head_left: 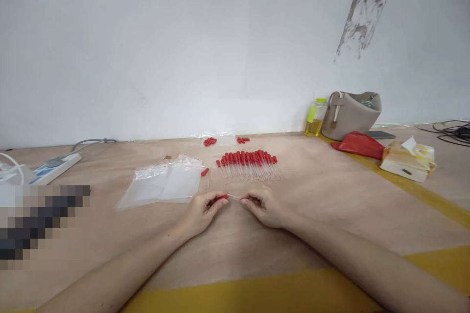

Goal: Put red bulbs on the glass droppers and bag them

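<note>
Bags [181,185] of clear plastic lie flat on the left. Just right of them, a loose red bulb [204,172] rests beside a thin tube [209,177]. Nearer, the left hand [203,211] grips a red cap [223,197], from which a clear stem [234,197] reaches rightward. Farther back spreads a row of red-topped droppers [249,159]. The right hand [266,206] pinches the stem's other end. Far right, a bottle [313,120] stands beside a grey bag [348,116].

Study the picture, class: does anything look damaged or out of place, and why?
A ragged strip on the wall, upper right, looks damaged: dark streaks break the pale surface. The red-topped droppers lie roughly in line.
</note>
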`<state>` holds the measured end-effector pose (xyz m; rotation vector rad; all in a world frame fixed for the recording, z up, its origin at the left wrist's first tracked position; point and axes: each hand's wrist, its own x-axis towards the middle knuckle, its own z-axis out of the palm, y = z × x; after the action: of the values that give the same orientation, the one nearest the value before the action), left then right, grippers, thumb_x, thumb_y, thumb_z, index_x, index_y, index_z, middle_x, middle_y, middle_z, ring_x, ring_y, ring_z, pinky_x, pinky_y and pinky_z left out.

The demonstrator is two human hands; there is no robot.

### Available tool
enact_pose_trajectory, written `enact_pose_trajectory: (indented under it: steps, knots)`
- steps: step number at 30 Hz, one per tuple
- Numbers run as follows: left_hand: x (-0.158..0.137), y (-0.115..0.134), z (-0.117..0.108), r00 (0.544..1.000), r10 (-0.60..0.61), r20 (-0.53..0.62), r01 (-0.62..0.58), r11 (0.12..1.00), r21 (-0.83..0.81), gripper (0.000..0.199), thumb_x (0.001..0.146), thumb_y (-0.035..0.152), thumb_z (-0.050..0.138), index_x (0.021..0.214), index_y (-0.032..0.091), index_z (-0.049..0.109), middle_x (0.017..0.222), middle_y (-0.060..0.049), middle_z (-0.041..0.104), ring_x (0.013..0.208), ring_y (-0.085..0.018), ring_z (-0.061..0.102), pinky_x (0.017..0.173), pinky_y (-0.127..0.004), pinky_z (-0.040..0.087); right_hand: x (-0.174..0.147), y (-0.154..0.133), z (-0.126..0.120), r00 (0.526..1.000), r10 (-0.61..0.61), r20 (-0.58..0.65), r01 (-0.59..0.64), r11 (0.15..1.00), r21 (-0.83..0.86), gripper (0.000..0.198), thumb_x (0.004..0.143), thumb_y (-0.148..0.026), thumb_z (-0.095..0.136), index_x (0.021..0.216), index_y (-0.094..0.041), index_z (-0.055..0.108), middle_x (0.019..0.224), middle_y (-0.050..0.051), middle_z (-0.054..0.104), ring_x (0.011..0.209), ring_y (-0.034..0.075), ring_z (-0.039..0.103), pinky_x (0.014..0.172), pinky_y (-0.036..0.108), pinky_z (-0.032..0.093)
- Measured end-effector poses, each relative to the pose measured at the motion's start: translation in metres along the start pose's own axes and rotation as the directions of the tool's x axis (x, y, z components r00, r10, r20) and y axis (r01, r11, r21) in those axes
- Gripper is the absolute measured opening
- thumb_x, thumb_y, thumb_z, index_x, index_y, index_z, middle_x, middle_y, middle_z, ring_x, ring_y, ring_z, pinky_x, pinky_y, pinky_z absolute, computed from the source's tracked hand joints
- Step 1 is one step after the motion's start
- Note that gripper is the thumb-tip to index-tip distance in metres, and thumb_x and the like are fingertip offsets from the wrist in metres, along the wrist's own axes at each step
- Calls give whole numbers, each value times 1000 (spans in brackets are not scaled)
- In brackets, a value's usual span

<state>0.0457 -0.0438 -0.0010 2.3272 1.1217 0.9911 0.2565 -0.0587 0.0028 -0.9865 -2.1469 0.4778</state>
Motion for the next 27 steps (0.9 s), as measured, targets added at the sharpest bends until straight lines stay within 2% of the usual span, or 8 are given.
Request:
enact_pose_trajectory:
  steps: [2, 5, 9, 13, 18, 27]
  knots:
    - [-1, -1, -1, 999, 34, 3, -34, 999, 5, 21, 83, 31, 48, 86, 18, 63, 70, -1, 65, 61, -13, 57, 56, -21, 44, 1, 1, -2, 999, 6, 36, -5, 999, -33, 19, 82, -23, 45, 80, -18, 63, 67, -1, 64, 57, 9, 52, 70, 26, 36]
    - [-3, 3, -3, 995, 77, 69, -78, 997, 12, 21, 84, 31, 47, 85, 19, 64, 76, -1, 65, 66, -14, 58, 61, -23, 44, 3, 1, -9, 993, 3, 118, 12, 993, -120, 21, 83, -23, 44, 81, -21, 65, 74, -2, 67, 61, 10, 54, 82, 33, 28]
    - [-4, 11, -6, 980, 95, 175, -104, 994, 43, 23, 86, 32, 44, 85, 20, 64, 77, -2, 64, 71, -15, 57, 66, -24, 43, 4, 0, -15, 984, -47, 170, 95, 953, -288, 21, 83, -24, 44, 81, -23, 65, 79, 0, 68, 64, 12, 54, 76, 33, 25]
    - [-3, 11, -5, 989, 64, 136, -73, 995, 67, 24, 85, 33, 44, 85, 20, 64, 73, -1, 63, 66, -14, 55, 61, -23, 42, 2, -3, -9, 993, -81, 86, 110, 896, -430, 24, 83, -22, 41, 78, -20, 64, 72, 2, 67, 58, 11, 50, 72, 32, 22]
    - [-1, 7, -4, 984, 97, 149, -116, 986, 117, 25, 85, 35, 44, 80, 18, 62, 67, -1, 58, 63, -13, 52, 59, -22, 40, 3, -6, -3, 991, -106, 87, 133, 893, -430, 24, 83, -21, 40, 74, -18, 62, 70, 2, 65, 56, 10, 46, 68, 30, 20]
    - [7, 1, -4, 965, 173, 197, -201, 971, 133, 25, 86, 33, 42, 82, 18, 61, 70, -2, 58, 65, -14, 53, 62, -24, 40, 10, -2, 4, 996, 7, 87, 26, 931, -365, 24, 83, -20, 42, 67, -18, 59, 65, -1, 64, 55, 10, 45, 69, 29, 22]
